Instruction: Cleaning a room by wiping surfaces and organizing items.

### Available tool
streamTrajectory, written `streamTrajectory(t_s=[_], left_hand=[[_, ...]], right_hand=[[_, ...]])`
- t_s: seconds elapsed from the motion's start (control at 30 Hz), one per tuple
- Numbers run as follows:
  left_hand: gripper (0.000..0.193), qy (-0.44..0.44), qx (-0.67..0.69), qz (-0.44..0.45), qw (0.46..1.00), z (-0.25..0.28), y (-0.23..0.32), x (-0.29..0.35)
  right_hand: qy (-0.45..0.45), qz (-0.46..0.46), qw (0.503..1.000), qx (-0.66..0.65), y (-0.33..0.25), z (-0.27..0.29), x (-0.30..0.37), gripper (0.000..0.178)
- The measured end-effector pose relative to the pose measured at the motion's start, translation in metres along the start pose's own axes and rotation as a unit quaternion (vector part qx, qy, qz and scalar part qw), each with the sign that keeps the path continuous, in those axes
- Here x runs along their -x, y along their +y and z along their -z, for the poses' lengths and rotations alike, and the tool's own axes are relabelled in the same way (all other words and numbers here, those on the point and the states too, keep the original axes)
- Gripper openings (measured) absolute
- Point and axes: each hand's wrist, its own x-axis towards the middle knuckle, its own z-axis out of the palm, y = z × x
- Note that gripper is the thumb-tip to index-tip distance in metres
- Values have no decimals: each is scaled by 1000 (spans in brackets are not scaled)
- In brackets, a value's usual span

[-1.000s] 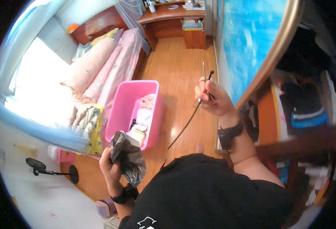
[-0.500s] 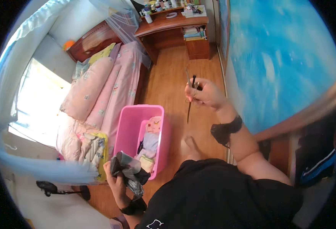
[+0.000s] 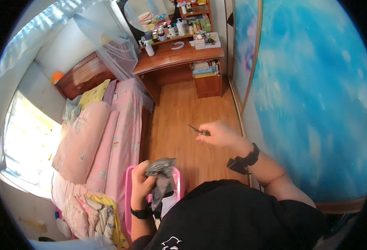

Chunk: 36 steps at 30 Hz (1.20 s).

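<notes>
My left hand [image 3: 142, 183] is closed around a crumpled, dark grey plastic bag [image 3: 162, 170], which hangs down over the pink plastic tub [image 3: 128, 200]. My forearm and the bag hide much of that tub, and a little of the folded cloth inside shows. Farther out over the wooden floor, my right hand [image 3: 219, 134] is closed on a thin dark stick-like item [image 3: 194, 128]. Its tip points away to the left, and my fingers cover the rest, so its kind cannot be made out.
A bed [image 3: 127, 112] with pink bedding runs along the left side. Ahead stands a wooden desk [image 3: 162, 60] with bottles and books. Blue sliding wardrobe doors [image 3: 308, 104] line the right. Bundled clothes [image 3: 92, 216] lie at the bed's near end.
The view has shifted toward the desk. My left hand has lifted the bag upward. My right hand has turned, so the stick-like item now points left rather than standing upright.
</notes>
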Motion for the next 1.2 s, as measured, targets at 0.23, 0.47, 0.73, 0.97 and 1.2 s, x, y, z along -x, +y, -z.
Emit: streamTrajectory(t_s=[0.23,0.47,0.73,0.97,1.2], left_hand=[[44,-212,-214,-96,949,-62,-20,-165],[25,-187,-343,-173,904,-106,-73,-296],[19,-129,-386,-84,909,-104,-116,-417],[18,-69,-360,73,928,-54,-171,-501],[16,-11,-230,123,965,-15,-285,-627]], right_hand=[[-46,68,989,123,57,-8,-98,18],[-50,108,990,75,118,50,-208,14],[-161,174,961,144,184,112,-347,15],[-136,76,975,159,300,138,-450,25],[-131,-85,965,212,449,183,-531,28]])
